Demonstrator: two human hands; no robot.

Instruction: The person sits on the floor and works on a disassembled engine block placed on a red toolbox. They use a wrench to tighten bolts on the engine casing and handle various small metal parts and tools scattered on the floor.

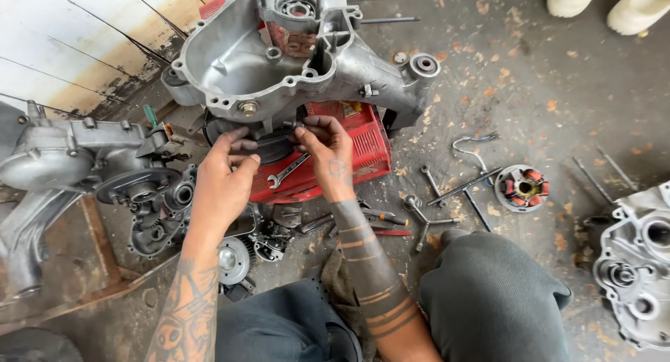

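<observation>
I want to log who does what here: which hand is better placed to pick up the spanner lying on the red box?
Probably the right hand: the spanner lies on the red box just below its fingers. The left hand is cupped on the dark round part under the engine casing, seemingly steadying it.

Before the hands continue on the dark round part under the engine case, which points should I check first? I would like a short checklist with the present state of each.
1. Left hand on the dark round part: ok, fingers curl over its left edge.
2. Right hand on the same part: ok, fingers pinch near its top right.
3. Engine case supported: ok, it rests on the red box.
4. Wrench within reach: ok, it lies on the red box between the hands.
5. Part seated fully: cannot tell, the hands and case hide it.
6. Floor around the knees: not ok, loose tools lie scattered.
</observation>
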